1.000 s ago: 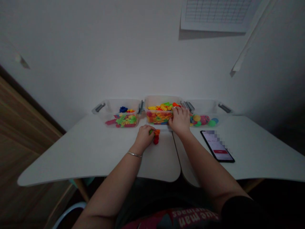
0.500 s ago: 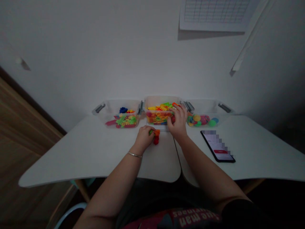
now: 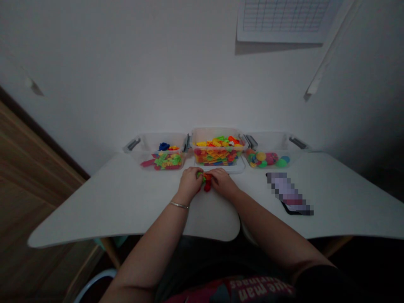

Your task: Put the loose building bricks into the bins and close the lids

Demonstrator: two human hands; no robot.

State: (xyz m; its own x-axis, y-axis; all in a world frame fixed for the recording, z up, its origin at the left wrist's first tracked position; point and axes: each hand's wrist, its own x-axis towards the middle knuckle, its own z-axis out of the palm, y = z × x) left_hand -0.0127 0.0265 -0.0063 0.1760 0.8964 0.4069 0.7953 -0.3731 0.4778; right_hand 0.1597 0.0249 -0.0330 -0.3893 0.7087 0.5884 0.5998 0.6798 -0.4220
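Observation:
Between my two hands is a small assembly of plastic toy building pieces (image 3: 207, 184), with orange, green and red parts showing. My left hand (image 3: 190, 182) is closed around its left side, a bracelet at the wrist. From the right, my right hand (image 3: 223, 181) pinches the orange part; the fingers hide whether a separate piece is in them. Just beyond my hands stands a clear bin (image 3: 217, 155) filled with yellow, orange, green and red building pieces, set on a white lid (image 3: 237, 168).
A clear bin (image 3: 142, 156) on the left holds green, pink and blue pieces. Another clear bin (image 3: 295, 156) on the right holds round colored parts. A phone (image 3: 288, 195) lies on the white table (image 3: 120, 202) at right. Gridded paper (image 3: 280, 21) hangs on the wall.
My right hand has come out of the middle bin and back toward me, to the assembly. My left hand stays in nearly the same place, holding the toy pieces.

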